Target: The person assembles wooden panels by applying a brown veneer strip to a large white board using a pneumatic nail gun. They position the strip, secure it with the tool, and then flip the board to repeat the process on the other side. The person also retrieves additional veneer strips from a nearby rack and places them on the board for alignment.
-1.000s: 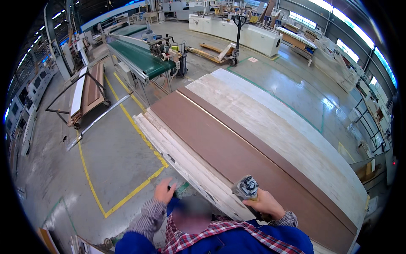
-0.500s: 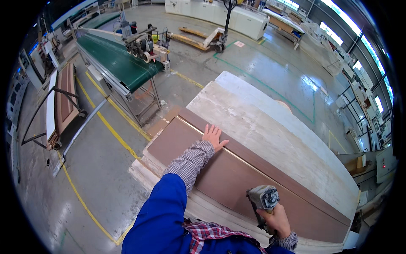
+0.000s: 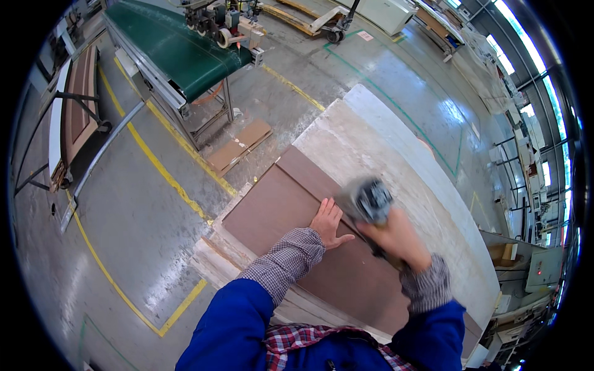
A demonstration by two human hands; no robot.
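A long brown panel [image 3: 272,207] lies on a pale, worn worktable [image 3: 396,148], with a raised strip [image 3: 307,175] along its far side. My left hand [image 3: 328,224] rests flat on the panel near that strip, fingers spread and holding nothing. Gripped in my right hand [image 3: 399,238] is a nail gun [image 3: 369,199], its head blurred by motion. It is over the panel's far edge, just right of my left hand. The gun's nose is hidden, so whether it touches the panel I cannot tell.
A green conveyor belt [image 3: 167,49] with a machine at its end stands beyond, on the left. Cardboard [image 3: 241,145] lies on the floor by the table's far left corner. A cart with stacked panels [image 3: 80,105] is at far left, a pallet truck [image 3: 328,25] at the back.
My right hand has brought the nail gun up and left, from the near right to beside my left hand. My left hand stays on the panel. The view has shifted.
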